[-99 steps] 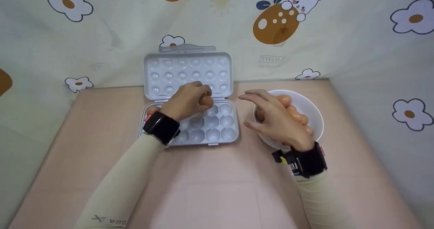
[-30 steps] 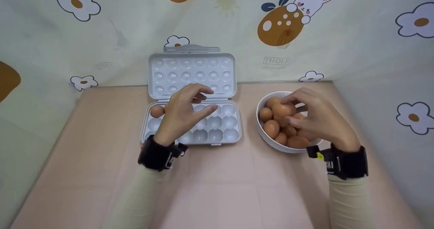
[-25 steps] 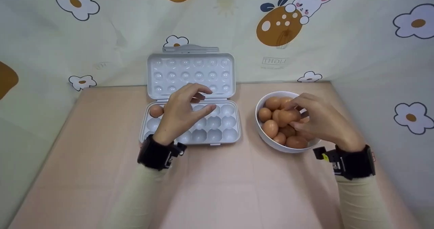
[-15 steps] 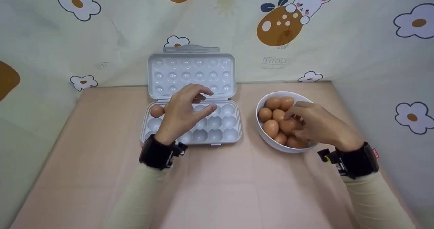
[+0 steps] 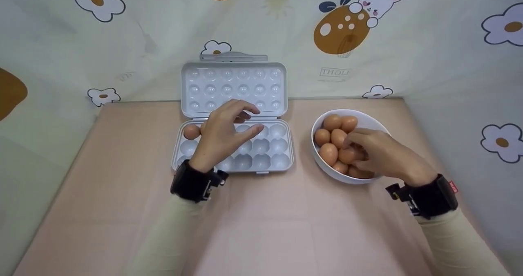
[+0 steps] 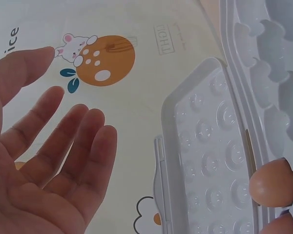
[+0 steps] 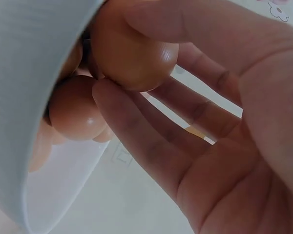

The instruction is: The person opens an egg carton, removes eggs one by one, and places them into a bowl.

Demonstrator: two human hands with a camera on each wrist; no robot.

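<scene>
My left hand (image 5: 222, 135) hovers over the left half of a white egg carton (image 5: 291, 155), fingers apart and holding nothing. In the left wrist view its palm (image 6: 44, 195) faces the camera, the thumb away from the fingers. A brown egg (image 5: 191, 131) sits in the carton's back-left cup, and a second egg (image 6: 279, 225) shows beside it in the left wrist view. Over at the white bowl (image 5: 378, 122), my right hand (image 5: 380, 153) pinches a brown egg (image 7: 134, 53) between thumb and fingers. Several other eggs (image 5: 328, 154) lie around it in the bowl.
The carton's lid (image 5: 235, 90) stands raised at the back, near a patterned cloth wall (image 5: 261, 34). A pink-covered table (image 5: 265, 218) carries both carton and bowl, with a gap between them. Each wrist wears a black camera band (image 5: 431, 196).
Earlier the left hand held an egg over the carton; now it holds none. The right hand took an egg in the bowl, then lowered it toward the bowl's front. The left hand recently stays still.
</scene>
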